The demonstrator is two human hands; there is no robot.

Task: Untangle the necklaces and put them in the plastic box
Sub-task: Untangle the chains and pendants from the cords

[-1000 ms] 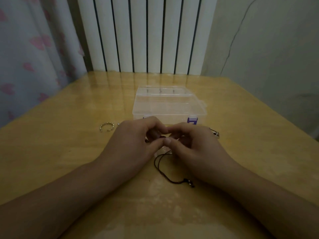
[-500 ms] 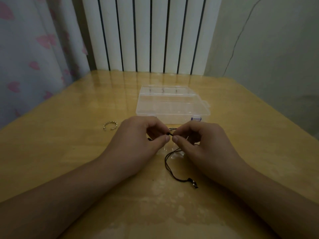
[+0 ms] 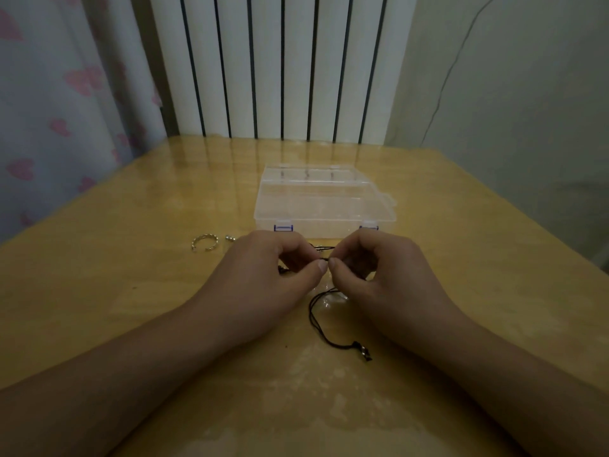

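Tabletop [image 3: 99,291]: my left hand [image 3: 263,272] & right hand [image 3: 372,275] both pinch black cord [image 3: 318,319] w/ curled fingers, box [image 3: 321,206] shut just behind.

wooden table [image 3: 99,291], silver ring [image 3: 204,243], radiator [image 3: 270,67], curtain [image 3: 49,94]

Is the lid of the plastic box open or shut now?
Shut. The lid lies flat on the plastic box, and both purple latches sit at its front edge.

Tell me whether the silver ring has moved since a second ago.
No. The silver ring lies just as far left of the plastic box's near corner.
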